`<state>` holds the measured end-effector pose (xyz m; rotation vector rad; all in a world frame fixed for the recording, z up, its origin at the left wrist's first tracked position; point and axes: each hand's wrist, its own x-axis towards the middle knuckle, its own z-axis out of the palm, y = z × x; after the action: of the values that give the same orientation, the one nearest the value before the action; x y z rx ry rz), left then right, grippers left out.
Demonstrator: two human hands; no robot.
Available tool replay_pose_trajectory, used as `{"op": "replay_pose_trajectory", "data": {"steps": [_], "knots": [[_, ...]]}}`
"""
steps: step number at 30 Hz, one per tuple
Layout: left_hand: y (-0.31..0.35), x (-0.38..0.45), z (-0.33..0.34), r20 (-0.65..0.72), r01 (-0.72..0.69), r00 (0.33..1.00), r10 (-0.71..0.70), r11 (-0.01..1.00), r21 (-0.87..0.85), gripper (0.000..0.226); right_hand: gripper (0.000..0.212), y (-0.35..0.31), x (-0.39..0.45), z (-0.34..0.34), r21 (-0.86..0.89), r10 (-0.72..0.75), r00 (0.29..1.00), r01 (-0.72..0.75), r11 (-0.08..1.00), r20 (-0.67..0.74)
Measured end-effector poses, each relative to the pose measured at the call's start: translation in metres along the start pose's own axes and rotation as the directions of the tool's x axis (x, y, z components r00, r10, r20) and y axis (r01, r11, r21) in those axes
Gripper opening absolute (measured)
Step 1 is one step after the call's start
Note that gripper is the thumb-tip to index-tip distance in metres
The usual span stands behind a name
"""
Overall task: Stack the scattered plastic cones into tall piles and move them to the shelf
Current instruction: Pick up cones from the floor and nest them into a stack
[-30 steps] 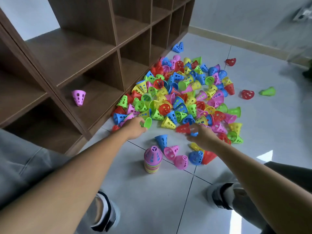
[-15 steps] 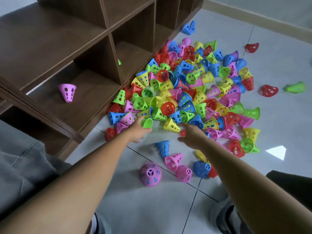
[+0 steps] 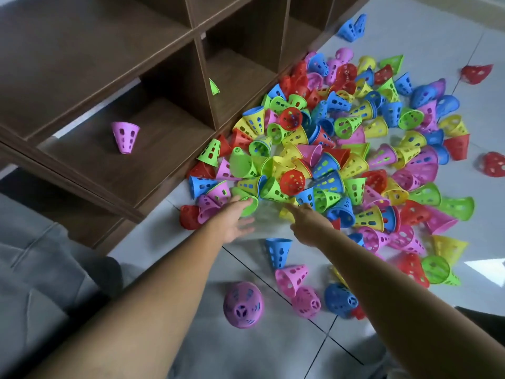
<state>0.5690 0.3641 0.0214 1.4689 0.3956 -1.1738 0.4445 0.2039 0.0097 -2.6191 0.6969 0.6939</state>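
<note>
Fingers of the left hand (image 3: 235, 222) lie straight and loose, tips touching a green cone (image 3: 247, 205) at the heap's near edge, likely to draw it out. The right hand (image 3: 308, 218) points its fingers into the heap of cones (image 3: 341, 149), grasping nothing I can see. The heap spreads from twelve to three o'clock of the hands. A purple pile (image 3: 243, 305) stands at six o'clock, kept close for adding cones. One purple cone (image 3: 125, 136) lies in the shelf (image 3: 164, 165) at ten o'clock, so most stacking remains.
</note>
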Motion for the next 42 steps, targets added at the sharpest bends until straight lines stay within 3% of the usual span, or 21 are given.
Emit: {"op": "replay_pose_trajectory", "data": {"steps": [3,7,12,16,20,27,30,34,39,42], "knots": [[-0.002,-0.007,-0.006,-0.079,-0.047,0.996,0.039,0.993,-0.105,0.039,0.058,0.002,-0.001,-0.002,-0.096,-0.01,1.0,0.01,0.995,0.0],[-0.003,-0.022,-0.022,-0.245,-0.143,0.961,0.126,0.988,-0.054,0.018,0.064,0.005,-0.013,-0.005,-0.192,-0.071,0.996,0.06,0.98,-0.053],[0.002,-0.056,-0.038,-0.343,-0.242,0.911,0.226,0.97,-0.002,0.006,0.038,0.008,-0.029,-0.008,-0.327,-0.104,0.991,0.073,0.942,-0.078],[0.021,-0.098,-0.037,-0.243,-0.309,0.911,0.334,0.941,0.136,0.01,0.028,0.013,-0.038,-0.011,-0.314,-0.1,0.986,0.053,0.948,-0.136],[0.042,-0.145,-0.037,-0.059,-0.375,0.912,0.407,0.882,0.286,0.018,0.015,0.011,-0.051,-0.015,-0.162,-0.101,0.968,0.064,0.985,-0.23],[0.053,-0.196,-0.05,0.217,-0.335,0.94,0.263,0.832,0.442,0.021,0.01,-0.01,-0.096,-0.067,0.192,-0.08,0.953,0.14,0.971,-0.293],[0.044,-0.194,-0.052,0.292,-0.291,0.943,0.16,0.823,0.488,0.022,0.01,-0.021,-0.122,-0.087,0.503,0.012,0.968,0.119,0.856,-0.251],[0.025,-0.181,-0.055,0.335,-0.211,0.941,0.038,0.841,0.498,0.017,0.014,-0.03,-0.155,-0.109,0.83,0.072,0.992,0.048,0.555,-0.105],[0.0,-0.175,-0.062,0.354,-0.19,0.935,-0.023,0.81,0.555,0.018,0.014,-0.029,-0.18,-0.113,0.947,0.095,0.995,-0.021,0.321,-0.01],[-0.015,-0.172,-0.066,0.346,-0.194,0.938,-0.026,0.787,0.586,0.019,0.017,-0.031,-0.18,-0.102,0.973,-0.014,0.997,-0.069,0.221,0.074]]}}
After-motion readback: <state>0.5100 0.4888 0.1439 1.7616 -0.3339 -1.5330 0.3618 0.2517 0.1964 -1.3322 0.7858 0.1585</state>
